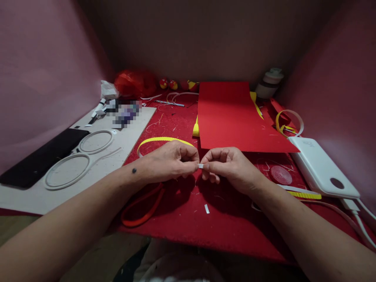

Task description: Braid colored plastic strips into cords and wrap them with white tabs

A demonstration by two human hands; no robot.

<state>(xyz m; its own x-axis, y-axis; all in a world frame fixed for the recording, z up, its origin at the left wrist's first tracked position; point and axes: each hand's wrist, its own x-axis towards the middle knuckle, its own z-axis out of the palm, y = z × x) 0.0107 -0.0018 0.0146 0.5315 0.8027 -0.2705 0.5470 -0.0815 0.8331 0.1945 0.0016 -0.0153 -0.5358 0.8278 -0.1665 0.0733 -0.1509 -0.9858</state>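
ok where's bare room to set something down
The red cloth between the loose white piece and the right forearm looks bare; so does the red corrugated sheet. Crowded: the right side, with the white power bank and yellow strip, and the back, with the red bag and small figures.

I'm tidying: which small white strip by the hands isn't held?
The lower strip, lying on the red tabletop; the upper strip is held between the left hand and right hand.

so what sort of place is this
Probably a small craft workspace: the table bears a red ridged sheet and a yellow ridged strip, and the left hand and right hand pinch a tiny white piece.
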